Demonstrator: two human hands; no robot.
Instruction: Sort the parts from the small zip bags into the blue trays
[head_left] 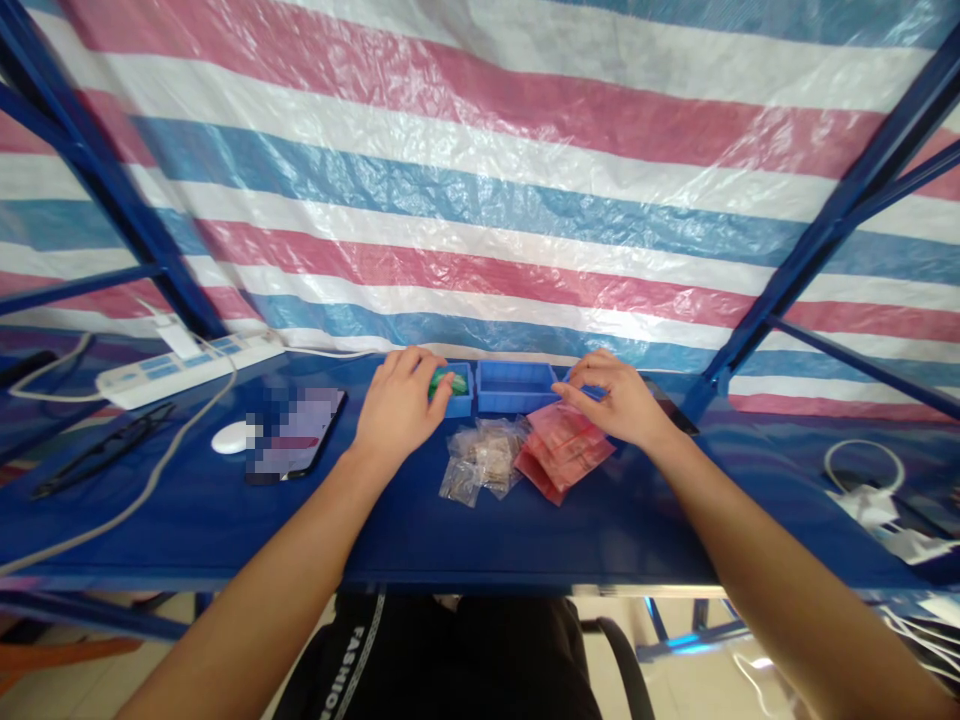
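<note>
My left hand [405,400] curls around the left side of a small blue bin [459,403], fingers at its back and thumb over its front. Green packets [445,383] lie inside that bin. Beside it stands another blue bin [516,388], with its floor showing. My right hand [616,398] bends around a third blue bin [592,392], mostly hidden under it; the thumb reaches toward the middle bin's right edge. In front of the bins are small clear plastic bags [487,460] with contents too small to make out. Pink plastic bags [562,450] lie below my right hand.
On the left of the blue table [450,545] are a phone [311,435], a round white object [234,438], glasses [105,450] and a white power strip [191,368] with cables. A dark flat object [671,405] and a white cable [862,490] lie right. Striped sheeting hangs behind.
</note>
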